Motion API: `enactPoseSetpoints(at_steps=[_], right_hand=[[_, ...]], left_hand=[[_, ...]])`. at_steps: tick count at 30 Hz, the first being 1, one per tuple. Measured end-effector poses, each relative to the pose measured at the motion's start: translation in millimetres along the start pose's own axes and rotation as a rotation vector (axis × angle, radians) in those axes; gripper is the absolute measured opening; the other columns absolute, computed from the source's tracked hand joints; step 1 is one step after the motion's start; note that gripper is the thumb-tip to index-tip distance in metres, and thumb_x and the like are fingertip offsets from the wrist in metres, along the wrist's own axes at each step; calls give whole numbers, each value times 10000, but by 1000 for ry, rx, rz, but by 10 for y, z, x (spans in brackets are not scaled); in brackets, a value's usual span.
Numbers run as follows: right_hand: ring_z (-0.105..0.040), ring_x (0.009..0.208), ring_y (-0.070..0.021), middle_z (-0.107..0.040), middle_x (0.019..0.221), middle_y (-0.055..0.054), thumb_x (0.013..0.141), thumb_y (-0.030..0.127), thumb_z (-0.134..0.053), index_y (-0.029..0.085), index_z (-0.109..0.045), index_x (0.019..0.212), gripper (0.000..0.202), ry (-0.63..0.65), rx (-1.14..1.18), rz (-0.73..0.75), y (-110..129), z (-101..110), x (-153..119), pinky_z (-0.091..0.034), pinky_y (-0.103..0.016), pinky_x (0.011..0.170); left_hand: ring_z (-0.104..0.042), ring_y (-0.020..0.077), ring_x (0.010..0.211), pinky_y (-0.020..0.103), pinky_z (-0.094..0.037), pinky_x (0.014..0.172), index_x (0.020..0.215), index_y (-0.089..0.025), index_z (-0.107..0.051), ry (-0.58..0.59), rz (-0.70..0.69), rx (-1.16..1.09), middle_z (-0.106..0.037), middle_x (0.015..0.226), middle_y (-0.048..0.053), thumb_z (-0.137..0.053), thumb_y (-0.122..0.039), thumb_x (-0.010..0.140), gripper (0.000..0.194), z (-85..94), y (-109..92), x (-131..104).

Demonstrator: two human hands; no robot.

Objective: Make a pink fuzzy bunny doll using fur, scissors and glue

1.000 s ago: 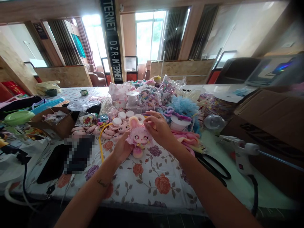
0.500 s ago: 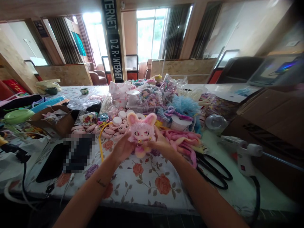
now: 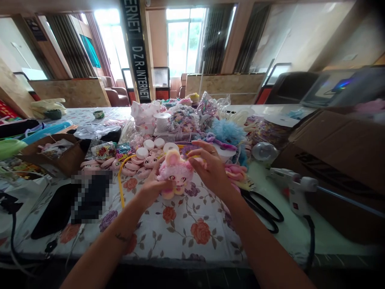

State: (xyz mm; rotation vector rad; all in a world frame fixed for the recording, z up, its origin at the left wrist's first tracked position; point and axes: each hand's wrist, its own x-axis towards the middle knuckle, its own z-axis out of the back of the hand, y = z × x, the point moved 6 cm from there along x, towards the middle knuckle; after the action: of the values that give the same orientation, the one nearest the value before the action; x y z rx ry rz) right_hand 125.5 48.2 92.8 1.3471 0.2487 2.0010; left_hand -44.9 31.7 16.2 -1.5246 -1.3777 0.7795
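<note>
A fluffy pink doll (image 3: 176, 176) with long ears and a painted face stands upright over the flowered cloth. My left hand (image 3: 152, 186) is wrapped round its left side, the thumb across its front. Beside the doll's head on the right, my right hand (image 3: 207, 164) is raised with its fingers apart and slightly curled, near one ear. That ear is partly hidden by the fingers. Several pink doll faces (image 3: 150, 161) lie behind my left hand, near white round caps (image 3: 142, 153).
A glue gun (image 3: 296, 188) and a cardboard box (image 3: 337, 160) are at the right, with black-handled scissors (image 3: 264, 206) nearer. A dark phone (image 3: 54, 210) lies at the left. Blue fluffy trim (image 3: 227, 132) and bagged parts are heaped behind.
My right hand has come off the doll's body and risen beside its head, fingers spread. The doll has tilted and turned slightly in my left hand. The whole view has shifted a little.
</note>
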Motion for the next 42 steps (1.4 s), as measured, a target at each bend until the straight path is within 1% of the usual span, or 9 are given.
enactPoseSetpoints(at_steps=[3, 6, 10, 21, 26, 29, 34, 37, 42], right_hand=[[-414, 1319, -278, -586, 1260, -82, 892, 290, -573, 238, -651, 859, 99, 94, -91, 73, 97, -52, -5, -335, -522, 1091], [-420, 1310, -280, -600, 1230, -81, 904, 272, -547, 236, -635, 845, 111, 121, -42, 35, 77, -113, -53, -384, -523, 1047], [-456, 1272, -287, -598, 1221, -100, 903, 293, -545, 224, -621, 848, 116, 92, 71, -58, 5, -145, -101, -456, -486, 962], [-496, 1228, -251, -592, 1195, -111, 916, 279, -514, 221, -567, 848, 103, 55, 132, -125, 7, -168, -142, -447, -409, 955], [-596, 1064, -217, -557, 1248, -124, 922, 310, -497, 212, -555, 851, 134, 56, 117, -161, -26, -188, -172, -479, -375, 897], [-554, 1158, -231, -568, 1234, -119, 918, 306, -503, 216, -559, 857, 123, 59, 113, -142, -26, -185, -166, -468, -375, 920], [-482, 1261, -251, -622, 1140, -89, 894, 248, -536, 231, -587, 854, 67, 158, 86, -103, -15, -181, -133, -426, -426, 998], [-492, 1254, -271, -590, 1212, -103, 848, 206, -588, 219, -598, 829, 25, 192, 36, -62, 12, -143, -108, -409, -456, 1021], [-475, 1267, -277, -556, 1291, -108, 861, 171, -564, 215, -595, 795, 85, 349, -69, 61, 107, -131, -83, -424, -482, 1017]], left_hand=[[-626, 242, 975, 308, -518, 794, 1379, -279, -453, -9, -13, 43, -668, 1051, 68, -786, -129, 637, 827, 5, 3, -2], [-612, 232, 971, 301, -516, 799, 1383, -286, -450, -9, -19, 67, -661, 1069, 67, -785, -127, 638, 832, 24, 25, 5], [-620, 242, 947, 309, -516, 780, 1400, -271, -425, 8, 27, 63, -653, 1097, 82, -793, -164, 644, 848, 36, 71, 20], [-618, 204, 917, 282, -517, 754, 1439, -339, -332, -2, 78, 38, -621, 1125, 56, -801, -146, 630, 955, 63, 137, 44], [-607, 225, 975, 302, -525, 785, 1436, -322, -350, 4, 67, 61, -642, 1086, 61, -792, -155, 649, 918, 79, 156, 50], [-609, 219, 956, 305, -527, 780, 1430, -317, -361, 12, 60, 81, -640, 1092, 62, -788, -163, 653, 900, 96, 166, 50], [-600, 231, 977, 316, -532, 796, 1399, -306, -405, -22, 0, 183, -602, 1195, 67, -809, -192, 613, 891, 160, 143, 62], [-564, 255, 1076, 302, -516, 829, 1371, -302, -432, -30, -59, 288, -553, 1288, 58, -813, -192, 592, 873, 157, 65, 67], [-530, 270, 1132, 285, -497, 835, 1318, -267, -462, 25, -145, 454, -503, 1353, 61, -807, -204, 581, 815, 78, -72, 66]])
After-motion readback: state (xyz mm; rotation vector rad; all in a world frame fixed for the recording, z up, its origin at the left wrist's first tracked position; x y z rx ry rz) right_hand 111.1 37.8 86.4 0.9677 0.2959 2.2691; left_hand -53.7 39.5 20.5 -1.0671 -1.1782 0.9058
